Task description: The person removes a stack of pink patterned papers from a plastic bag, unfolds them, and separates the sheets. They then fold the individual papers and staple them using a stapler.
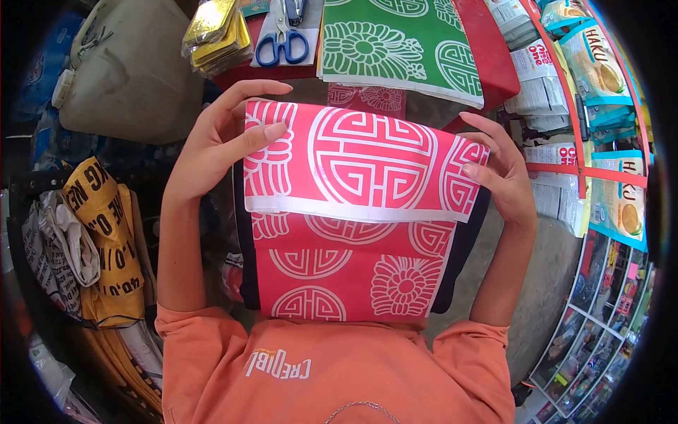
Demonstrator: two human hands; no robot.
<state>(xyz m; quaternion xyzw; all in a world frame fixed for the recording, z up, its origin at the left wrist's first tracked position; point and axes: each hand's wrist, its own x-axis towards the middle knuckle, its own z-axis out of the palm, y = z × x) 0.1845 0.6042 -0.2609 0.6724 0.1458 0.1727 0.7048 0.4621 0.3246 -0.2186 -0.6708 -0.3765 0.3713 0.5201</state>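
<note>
A pink sheet of paper (367,159) with white round and floral patterns lies across my lap, its top part folded over toward me with a white edge showing. My left hand (215,145) grips the fold's left end, thumb on top and index finger reaching past the upper edge. At the right end, my right hand (505,169) pinches the paper, its thumb on the front and some fingers hidden behind. Beneath the flap, the lower part of the sheet (339,265) hangs down to my orange shirt.
A red table (498,63) ahead carries green patterned paper (395,49), blue-handled scissors (281,48) and gold packets (215,32). A plastic jug (134,71) stands left, above yellow printed sacks (106,240). Hanging snack packs (600,63) and a wire rack (593,318) line the right.
</note>
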